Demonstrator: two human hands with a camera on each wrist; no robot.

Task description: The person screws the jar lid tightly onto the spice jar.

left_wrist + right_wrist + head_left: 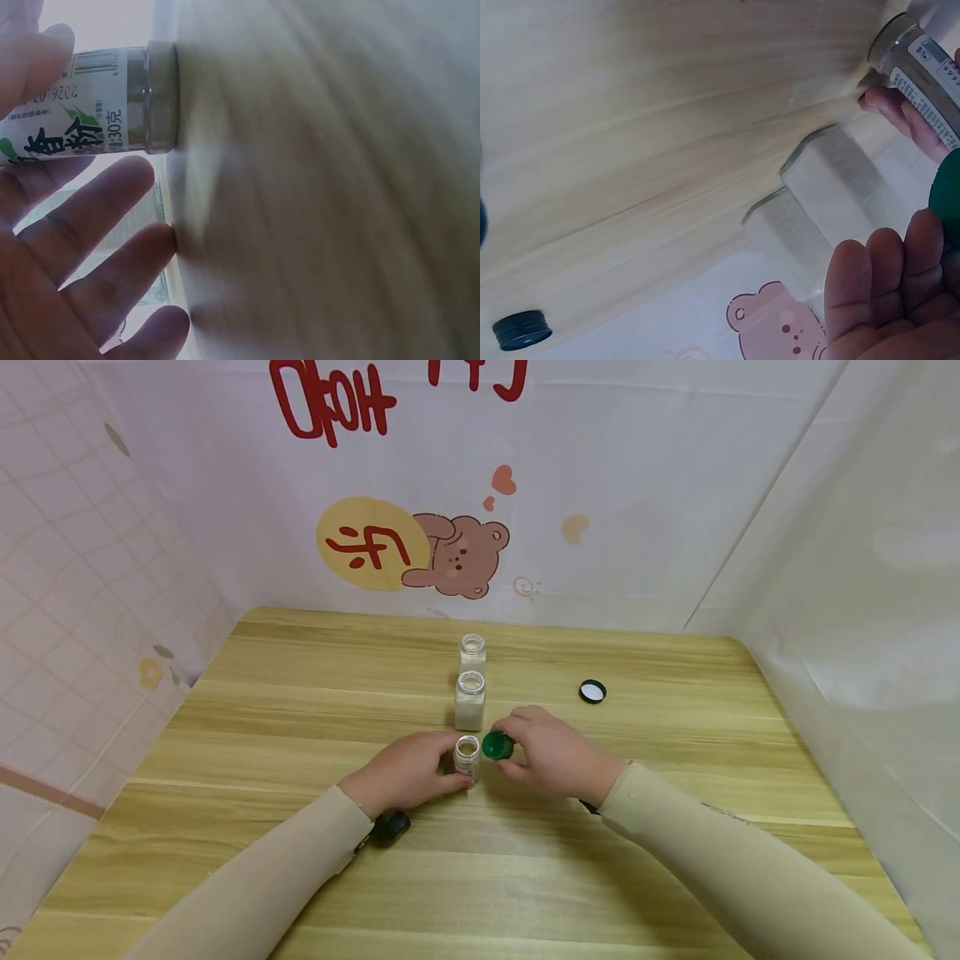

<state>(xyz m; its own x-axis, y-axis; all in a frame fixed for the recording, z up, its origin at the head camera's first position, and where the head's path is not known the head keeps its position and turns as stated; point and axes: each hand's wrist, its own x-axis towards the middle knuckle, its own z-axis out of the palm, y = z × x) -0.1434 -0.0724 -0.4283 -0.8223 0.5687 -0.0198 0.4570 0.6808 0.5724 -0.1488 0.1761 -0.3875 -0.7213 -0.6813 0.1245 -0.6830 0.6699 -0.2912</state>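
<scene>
A small clear spice jar [467, 760], uncapped and upright on the table, is pinched between thumb and fingers of my left hand [405, 770]. In the left wrist view, its white label [90, 105] carries green and black print, and the other fingers spread beside it. My right hand [551, 753] grips a green cap [497, 745] just right of the jar's mouth, its hollow side facing the camera. Straight behind stand two clear glass jars without lids, a nearer jar [469, 708] and a farther jar [472, 653], both with pale contents.
A black lid [592, 692] with a white liner lies at the back right, hollow side up. By my left wrist is a rounded black object [391, 827]. Behind the wooden table [337, 693] hangs a white printed cloth [622, 443], with more cloth at both sides.
</scene>
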